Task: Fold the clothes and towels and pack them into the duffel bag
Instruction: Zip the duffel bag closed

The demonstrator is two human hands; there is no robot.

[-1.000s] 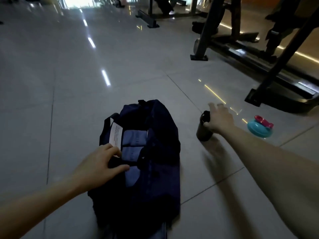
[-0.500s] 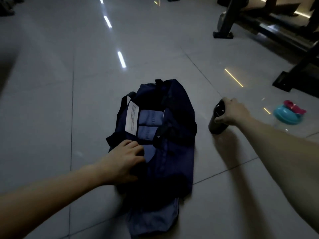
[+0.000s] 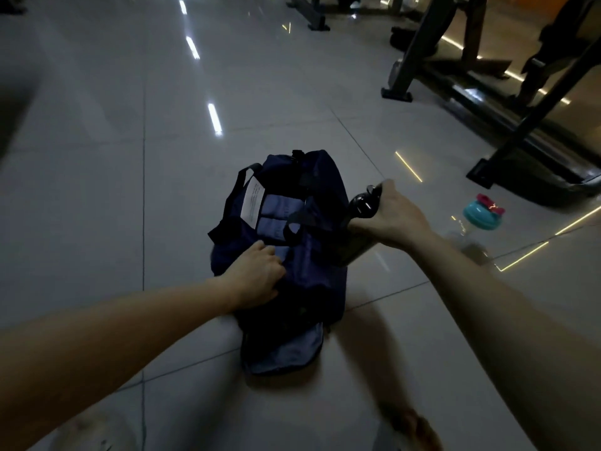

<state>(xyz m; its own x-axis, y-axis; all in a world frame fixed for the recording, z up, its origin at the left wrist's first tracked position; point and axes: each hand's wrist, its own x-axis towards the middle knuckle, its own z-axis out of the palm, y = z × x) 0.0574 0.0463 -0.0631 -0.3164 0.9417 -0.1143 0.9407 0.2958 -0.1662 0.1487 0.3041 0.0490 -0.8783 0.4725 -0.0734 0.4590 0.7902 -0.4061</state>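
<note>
The left hand [image 3: 257, 278] curls its fingers into the rim of the navy fabric duffel bag [image 3: 325, 281], at the bag's 8 o'clock. The bag lies open on the grey tiled floor [image 3: 97, 190], with folded blue cloths [image 3: 273, 208] inside. At its 3 o'clock the right hand [image 3: 395, 219] grips a tilted dark cylindrical bottle [image 3: 356, 222]. Farther that way is a clear teal-lidded bottle [image 3: 480, 215].

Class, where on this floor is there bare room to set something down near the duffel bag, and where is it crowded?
Free: the floor tiles left of the duffel bag, and the stretch beyond it up to the light reflections. Crowded: the bag's right side, where the right hand holds a dark bottle, with a teal-lidded bottle and the machine frame behind.
</note>
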